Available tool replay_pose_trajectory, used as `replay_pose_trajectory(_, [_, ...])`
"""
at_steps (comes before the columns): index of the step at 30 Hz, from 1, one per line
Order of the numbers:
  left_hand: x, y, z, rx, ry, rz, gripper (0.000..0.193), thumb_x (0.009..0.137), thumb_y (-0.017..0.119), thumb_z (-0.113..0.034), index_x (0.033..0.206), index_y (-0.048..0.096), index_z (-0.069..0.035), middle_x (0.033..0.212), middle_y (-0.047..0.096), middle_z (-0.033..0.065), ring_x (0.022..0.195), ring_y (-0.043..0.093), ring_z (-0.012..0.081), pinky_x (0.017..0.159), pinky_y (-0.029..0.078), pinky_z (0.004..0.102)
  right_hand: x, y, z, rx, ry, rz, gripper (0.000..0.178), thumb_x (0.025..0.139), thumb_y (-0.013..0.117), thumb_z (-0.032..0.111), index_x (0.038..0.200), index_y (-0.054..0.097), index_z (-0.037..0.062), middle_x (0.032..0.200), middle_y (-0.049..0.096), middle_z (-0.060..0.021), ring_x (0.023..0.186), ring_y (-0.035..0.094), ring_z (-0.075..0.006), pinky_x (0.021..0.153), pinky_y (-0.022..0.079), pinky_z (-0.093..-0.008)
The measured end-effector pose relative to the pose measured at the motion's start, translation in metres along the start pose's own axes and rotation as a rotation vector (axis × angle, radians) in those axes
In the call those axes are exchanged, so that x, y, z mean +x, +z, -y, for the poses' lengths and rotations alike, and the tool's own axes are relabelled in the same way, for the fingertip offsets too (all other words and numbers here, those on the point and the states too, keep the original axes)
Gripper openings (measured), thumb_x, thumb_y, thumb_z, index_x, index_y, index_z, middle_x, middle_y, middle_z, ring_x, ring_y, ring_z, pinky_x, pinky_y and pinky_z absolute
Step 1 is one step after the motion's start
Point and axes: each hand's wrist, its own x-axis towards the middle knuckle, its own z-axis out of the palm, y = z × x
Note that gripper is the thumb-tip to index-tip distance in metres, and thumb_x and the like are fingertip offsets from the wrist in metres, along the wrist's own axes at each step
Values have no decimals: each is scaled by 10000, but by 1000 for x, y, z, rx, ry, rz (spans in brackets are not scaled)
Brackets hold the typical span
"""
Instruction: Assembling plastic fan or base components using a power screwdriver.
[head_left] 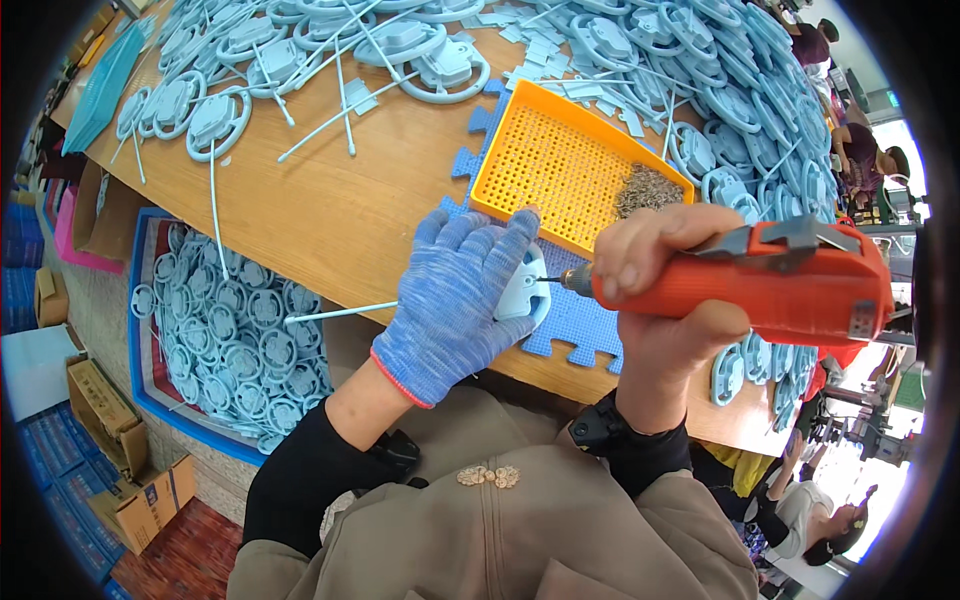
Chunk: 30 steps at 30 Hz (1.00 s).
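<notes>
My left hand (455,285), in a blue knitted glove with a red cuff edge, is closed over a light blue plastic part (522,298) on the blue foam mat (582,328). A thin light blue rod (345,312) sticks out to the left from under the glove. My bare right hand (660,270) is wrapped round a red electric screwdriver (790,285), held almost level. Its bit points left and reaches the plastic part; whether a screw sits at the tip is too small to tell. Just beyond my hands lies a yellow perforated tray (545,150) with a heap of small screws (648,190).
Piles of light blue wheel-shaped parts (610,40) cover the table's far and right sides, some with long rods. On the floor at left stands a blue-rimmed bin (140,345) full of similar parts. Cardboard boxes (145,500) lie farther left. Another person (815,515) is at the right.
</notes>
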Motion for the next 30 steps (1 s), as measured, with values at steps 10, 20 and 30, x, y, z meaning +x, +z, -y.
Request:
replay_pose_trajectory(10, [-2, -3, 1, -33, 10, -5, 875, 613, 815, -337, 1349, 445, -42, 1124, 585, 125, 1109, 522, 341, 1053, 300, 499, -2, 2, -9, 138, 69, 88, 601, 716, 804, 477, 970, 489, 32, 687, 549, -78, 606, 552, -193, 555, 458, -314])
replay_pose_trajectory(20, [-2, -1, 2, -48, 2, 0, 887, 602, 823, -309, 1356, 437, -46, 1129, 586, 125, 1121, 522, 340, 1058, 292, 495, 5, -11, -3, 162, -48, 65, 692, 713, 716, 618, 995, 488, 29, 641, 545, -81, 547, 533, -190, 509, 449, -302])
replay_pose_trajectory(30, [-3, -1, 1, -24, -23, 19, 870, 616, 816, -311, 1354, 441, -43, 1117, 588, 129, 1128, 522, 339, 1049, 298, 492, -1, -7, -9, 8, -19, 74, 660, 784, 588, 681, 1018, 502, 70, 652, 501, -17, 531, 488, -140, 484, 401, -279])
